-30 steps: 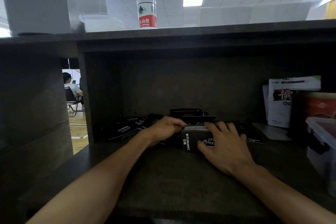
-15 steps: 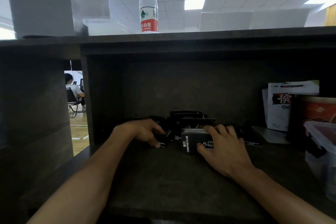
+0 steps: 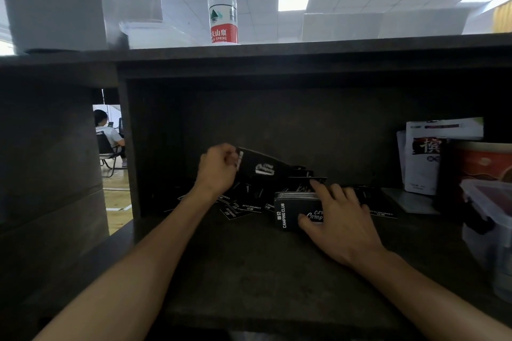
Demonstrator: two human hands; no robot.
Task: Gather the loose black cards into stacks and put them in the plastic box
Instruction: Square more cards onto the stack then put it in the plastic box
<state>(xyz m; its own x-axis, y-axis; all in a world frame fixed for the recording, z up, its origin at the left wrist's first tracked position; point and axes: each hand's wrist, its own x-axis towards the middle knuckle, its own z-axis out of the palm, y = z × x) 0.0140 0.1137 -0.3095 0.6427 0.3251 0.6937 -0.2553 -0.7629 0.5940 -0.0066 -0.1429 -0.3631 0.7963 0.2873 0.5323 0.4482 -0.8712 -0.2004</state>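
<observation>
- Black cards [image 3: 243, 206] are seen scattered on the dark shelf [image 3: 249, 271], in the far middle of the recess, with white lettering on them.
- A neat stack of cards [image 3: 288, 212] is set on the shelf just right of the scattered ones, its top card printed with "CAMPING CLUB".
- The stack is held by the right hand [image 3: 336, 223]: the thumb is laid on the near part of the top card, and the fingers are curved over the far right side of the stack.
- A small bunch of cards [image 3: 261, 167] is lifted above the scattered ones and tilted, with its left end higher than its right end.
- This bunch is pinched at its left end by the left hand [image 3: 219, 167], whose fingers are curled round the edge.
- A clear plastic box [image 3: 487, 224] is placed at the right edge of the shelf, near the viewer, well apart from the stack; only part of it is in view.
- A red container [image 3: 482, 160] and a white packet [image 3: 426, 155] are stood behind the box, against the far right of the recess.
- A water bottle [image 3: 223, 3] with a red cap is stood upright on the top board, beside a clear container [image 3: 155, 34] on its left.
- A seated person [image 3: 106, 133] is seen through the gap at the left, far off.
</observation>
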